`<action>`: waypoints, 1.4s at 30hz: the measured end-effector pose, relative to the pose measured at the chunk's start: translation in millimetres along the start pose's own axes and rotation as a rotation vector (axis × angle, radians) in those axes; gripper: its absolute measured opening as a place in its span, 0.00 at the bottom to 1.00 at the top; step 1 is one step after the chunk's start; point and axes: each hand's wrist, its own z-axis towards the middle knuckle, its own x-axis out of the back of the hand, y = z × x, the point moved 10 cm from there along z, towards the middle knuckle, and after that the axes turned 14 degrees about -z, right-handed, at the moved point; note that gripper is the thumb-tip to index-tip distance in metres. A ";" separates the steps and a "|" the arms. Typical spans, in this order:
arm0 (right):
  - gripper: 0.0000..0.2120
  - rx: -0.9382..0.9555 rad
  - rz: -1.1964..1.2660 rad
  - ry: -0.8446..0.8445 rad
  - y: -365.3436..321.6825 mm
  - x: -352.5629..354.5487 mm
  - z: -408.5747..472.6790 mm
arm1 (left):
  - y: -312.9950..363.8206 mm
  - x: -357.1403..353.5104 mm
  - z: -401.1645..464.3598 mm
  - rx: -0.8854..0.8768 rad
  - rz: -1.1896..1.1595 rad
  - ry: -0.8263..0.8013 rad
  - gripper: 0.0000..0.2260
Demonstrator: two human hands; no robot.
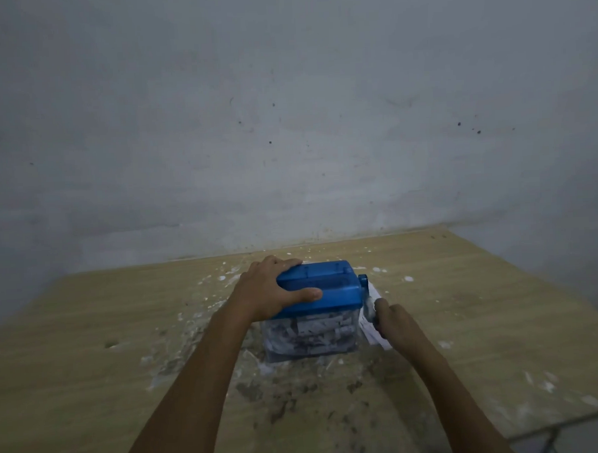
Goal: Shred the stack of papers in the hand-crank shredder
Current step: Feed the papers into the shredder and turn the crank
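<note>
A hand-crank shredder with a blue lid [331, 286] and a clear bin [312, 335] full of paper shreds stands in the middle of the wooden table [482, 304]. My left hand [269, 289] grips the lid's left end, thumb across the front, fingers over the back. My right hand [394, 321] is curled round the crank handle [369, 305] on the shredder's right side. White paper [376, 336] lies on the table just right of the bin, partly hidden by my right hand.
The tabletop is stained with white paint splashes and dark smudges around the shredder. A grey wall [286, 124] runs along the table's far edge. The table's right edge drops off to a tiled floor [581, 436] at lower right.
</note>
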 end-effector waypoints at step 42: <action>0.34 -0.260 -0.233 0.089 58.8 3.2 -20.4 | -7.0 8.8 -9.3 -0.049 0.028 -0.018 0.49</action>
